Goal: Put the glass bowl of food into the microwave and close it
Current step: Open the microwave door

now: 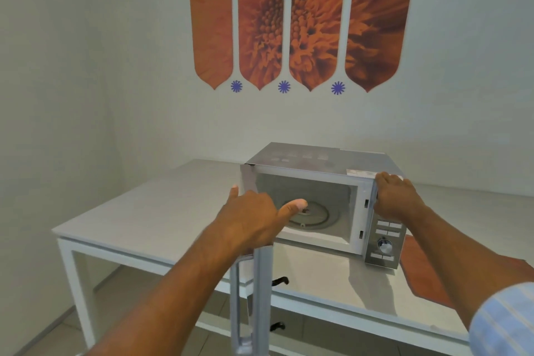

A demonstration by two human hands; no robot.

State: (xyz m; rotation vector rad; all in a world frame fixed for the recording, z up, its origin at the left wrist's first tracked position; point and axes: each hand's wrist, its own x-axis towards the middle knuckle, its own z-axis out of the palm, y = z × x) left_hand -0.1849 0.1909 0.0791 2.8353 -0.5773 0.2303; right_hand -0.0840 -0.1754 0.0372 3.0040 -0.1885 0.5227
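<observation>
A silver microwave stands on the white table, its door swung wide open toward me. The cavity holds only the round glass turntable; no glass bowl is in view. My left hand grips the top edge of the open door, thumb stretched out to the right. My right hand presses flat against the microwave's top right front corner, above the control panel.
An orange placemat lies on the table right of the microwave. The white wall behind carries orange flower panels. Below the table edge are drawer fronts with dark handles. Tiled floor shows at the lower left.
</observation>
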